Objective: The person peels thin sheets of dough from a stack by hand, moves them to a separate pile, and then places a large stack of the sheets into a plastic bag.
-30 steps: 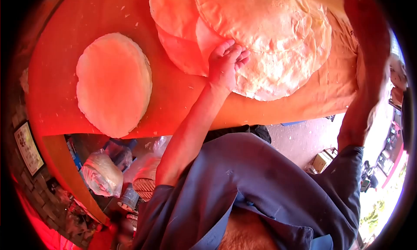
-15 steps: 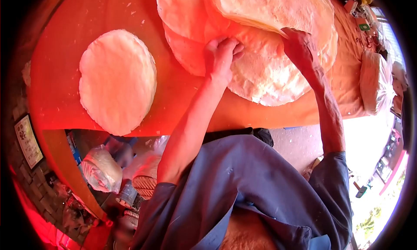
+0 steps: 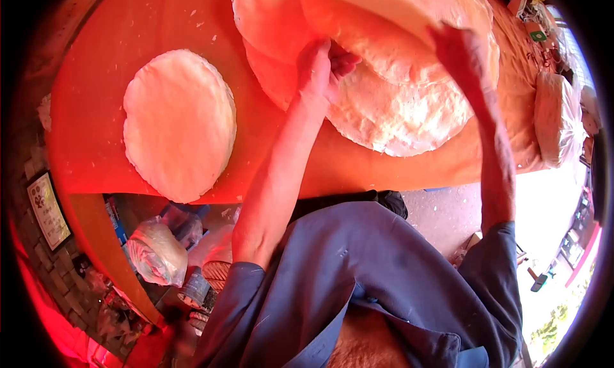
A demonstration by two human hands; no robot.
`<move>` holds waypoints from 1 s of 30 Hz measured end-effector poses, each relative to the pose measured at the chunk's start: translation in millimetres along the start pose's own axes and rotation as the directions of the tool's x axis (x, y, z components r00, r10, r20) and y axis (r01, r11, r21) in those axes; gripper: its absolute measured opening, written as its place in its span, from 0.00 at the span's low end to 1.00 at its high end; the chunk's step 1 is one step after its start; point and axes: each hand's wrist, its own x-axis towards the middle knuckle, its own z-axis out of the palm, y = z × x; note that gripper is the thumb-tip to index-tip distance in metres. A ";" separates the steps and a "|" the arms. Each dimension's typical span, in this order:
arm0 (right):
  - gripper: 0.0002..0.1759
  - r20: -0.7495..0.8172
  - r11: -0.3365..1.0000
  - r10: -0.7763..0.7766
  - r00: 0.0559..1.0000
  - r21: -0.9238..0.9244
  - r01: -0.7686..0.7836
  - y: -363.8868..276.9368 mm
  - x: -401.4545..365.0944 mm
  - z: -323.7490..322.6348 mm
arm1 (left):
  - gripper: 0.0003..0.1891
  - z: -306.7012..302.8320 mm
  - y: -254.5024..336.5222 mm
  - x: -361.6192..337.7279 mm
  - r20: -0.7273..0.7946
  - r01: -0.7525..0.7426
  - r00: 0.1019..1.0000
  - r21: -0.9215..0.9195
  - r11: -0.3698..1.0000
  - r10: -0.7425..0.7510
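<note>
Large pale, thick round sheets with ragged edges, like fibre wadding, lie overlapping in a stack [image 3: 409, 118] on the orange-covered table. The upper sheet [image 3: 377, 38] is partly folded, its curved lower edge lying across the stack. My left hand [image 3: 323, 67] is at the left side of this edge, fingers loosely bent and apart, with nothing plainly gripped. Over the right part of the upper sheet is my right hand [image 3: 462, 51], smeared by motion, so its grip cannot be made out. A separate oval sheet [image 3: 179, 125] lies flat at the left.
The orange cloth [image 3: 256, 169] covers the table up to its near edge, close to my lap. Plastic-wrapped bundles lie below the table [image 3: 157, 253] and at its right end [image 3: 555, 118]. A framed paper [image 3: 48, 211] stands at the far left.
My right hand has moved up and slightly right. The upper sheet's folded edge has come down over the stack. My left hand's fingers have loosened and shifted slightly.
</note>
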 end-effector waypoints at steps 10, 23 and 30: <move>0.07 0.129 0.935 0.151 0.980 0.303 -0.184 -39.8 -10.7 16.3 | 0.09 3.0 2.7 18.8 0.136 -0.021 0.990 -0.086 0.996 0.033; 0.06 0.028 0.893 0.105 0.994 0.437 -0.106 -46.6 -11.4 13.9 | 0.06 16.9 12.5 19.4 0.105 -0.111 0.990 0.191 0.975 0.092; 0.08 0.038 0.889 0.081 0.996 0.449 -0.089 -47.8 -7.5 15.0 | 0.09 15.9 3.9 20.1 0.215 -0.142 0.972 0.218 0.965 0.095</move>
